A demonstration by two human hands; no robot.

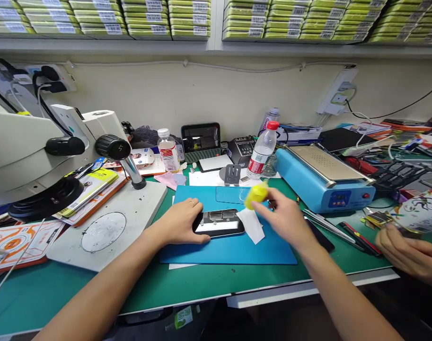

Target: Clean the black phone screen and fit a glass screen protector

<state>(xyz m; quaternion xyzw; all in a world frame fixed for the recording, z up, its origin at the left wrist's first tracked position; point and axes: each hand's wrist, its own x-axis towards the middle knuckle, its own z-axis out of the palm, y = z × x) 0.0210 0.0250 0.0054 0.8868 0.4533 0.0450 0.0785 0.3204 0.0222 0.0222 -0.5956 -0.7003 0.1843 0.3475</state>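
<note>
My left hand (182, 220) grips the left end of a dark phone (221, 229), thumb along its near edge and fingers at the far side. The phone lies flat on a blue mat (208, 253), with light reflected on its glossy face. My right hand (281, 213) holds a small yellow bottle (256, 195), blurred, above the mat and right of the phone. A white piece of paper or cloth (251, 226) overlaps the phone's right end. Behind the phone lies a thin clear glass panel (230, 195) with a dark outline.
A microscope (38, 156) stands at left on its grey base (137, 222). A blue heating-plate machine (308, 184) sits at right, near tweezers (332, 229). Drink bottles (261, 154) and a small display (201, 137) line the back. Another person's hands (407, 251) are at far right.
</note>
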